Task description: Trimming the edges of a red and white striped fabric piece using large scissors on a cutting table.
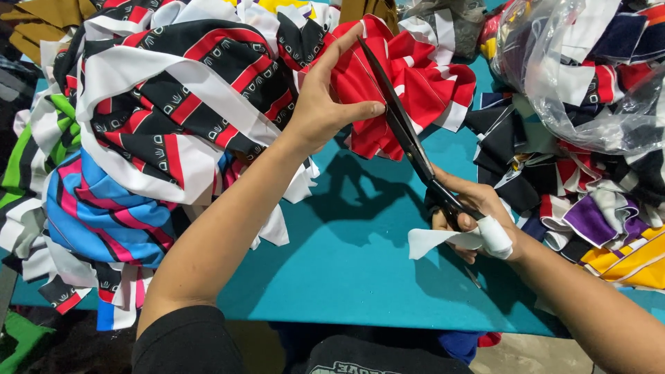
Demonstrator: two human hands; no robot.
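My left hand [324, 104] grips a red piece of fabric [405, 83] with white stripes and white edging, holding it up above the teal table [346, 263]. My right hand [471, 218] holds long black scissors [405, 125]; their blades run up along the red fabric, close beside my left thumb. A white cloth strip [450, 240] is wrapped around my right thumb and trails to the left.
A big heap of striped fabric pieces [159, 118] in black, red, white, blue and pink lies on the left. More scraps [589, 201] and a clear plastic bag [589, 83] of pieces are piled on the right.
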